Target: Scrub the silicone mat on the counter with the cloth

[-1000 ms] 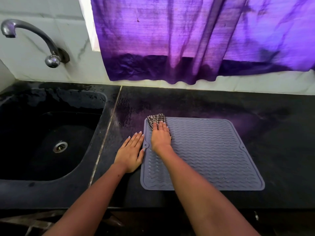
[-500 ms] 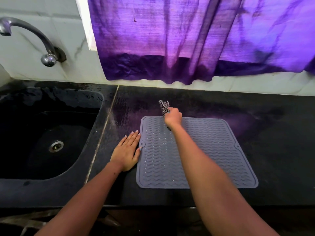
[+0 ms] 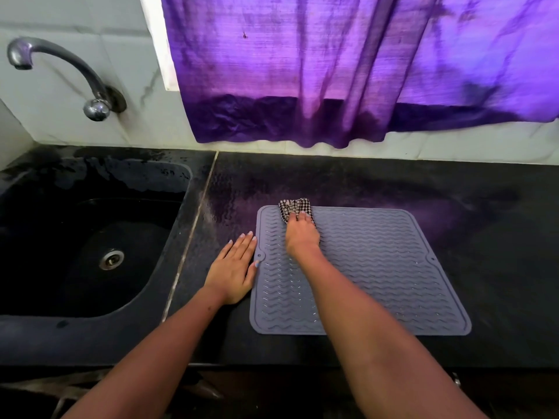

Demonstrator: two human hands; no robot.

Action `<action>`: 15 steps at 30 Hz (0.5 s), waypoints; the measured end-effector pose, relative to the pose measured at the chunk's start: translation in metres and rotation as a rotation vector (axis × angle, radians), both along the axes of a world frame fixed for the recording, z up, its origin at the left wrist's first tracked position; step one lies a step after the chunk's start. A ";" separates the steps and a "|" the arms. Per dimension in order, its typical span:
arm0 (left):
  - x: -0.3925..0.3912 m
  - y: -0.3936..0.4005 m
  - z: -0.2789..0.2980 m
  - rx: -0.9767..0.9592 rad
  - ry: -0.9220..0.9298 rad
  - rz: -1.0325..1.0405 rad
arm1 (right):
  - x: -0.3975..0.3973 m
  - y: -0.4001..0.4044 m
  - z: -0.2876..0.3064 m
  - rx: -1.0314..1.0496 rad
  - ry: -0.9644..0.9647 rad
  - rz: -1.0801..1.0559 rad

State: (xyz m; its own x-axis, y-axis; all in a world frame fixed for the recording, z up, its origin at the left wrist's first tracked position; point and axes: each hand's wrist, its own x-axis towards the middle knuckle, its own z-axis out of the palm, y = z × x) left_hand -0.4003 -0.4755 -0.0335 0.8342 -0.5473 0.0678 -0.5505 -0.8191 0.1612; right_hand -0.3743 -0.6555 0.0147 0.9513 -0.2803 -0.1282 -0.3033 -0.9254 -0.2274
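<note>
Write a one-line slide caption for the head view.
Right hand presses a checkered cloth onto the grey ridged silicone mat while the left hand lies flat at the mat's edge on the black counter.

Both forearms are bare to the frame's edge, with no sleeve, watch or ring in view, and the left hand (image 3: 234, 272) has pale, light-painted nails, while the right hand (image 3: 302, 235) shows its nails only faintly.

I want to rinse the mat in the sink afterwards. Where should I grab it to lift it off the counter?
Probably by the left edge tab of the mat, from the sink side. It lies flat, and the left hand already rests beside that edge.
</note>
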 end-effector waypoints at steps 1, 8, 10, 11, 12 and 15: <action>0.000 0.000 0.000 -0.001 0.001 0.000 | -0.001 -0.002 0.003 0.016 -0.015 -0.005; -0.002 0.001 0.001 -0.010 0.003 -0.007 | 0.011 -0.029 0.030 0.639 -0.133 -0.426; -0.001 0.000 0.002 -0.023 0.006 -0.004 | 0.018 -0.044 0.039 0.836 -0.192 -0.570; -0.001 -0.001 0.003 -0.023 0.006 -0.002 | 0.017 -0.047 0.046 0.803 -0.217 -0.584; 0.000 0.000 0.004 -0.018 0.006 0.001 | 0.015 -0.050 0.051 0.712 -0.251 -0.571; 0.000 0.001 0.005 -0.018 0.028 0.003 | -0.001 -0.045 0.054 0.271 -0.264 -0.396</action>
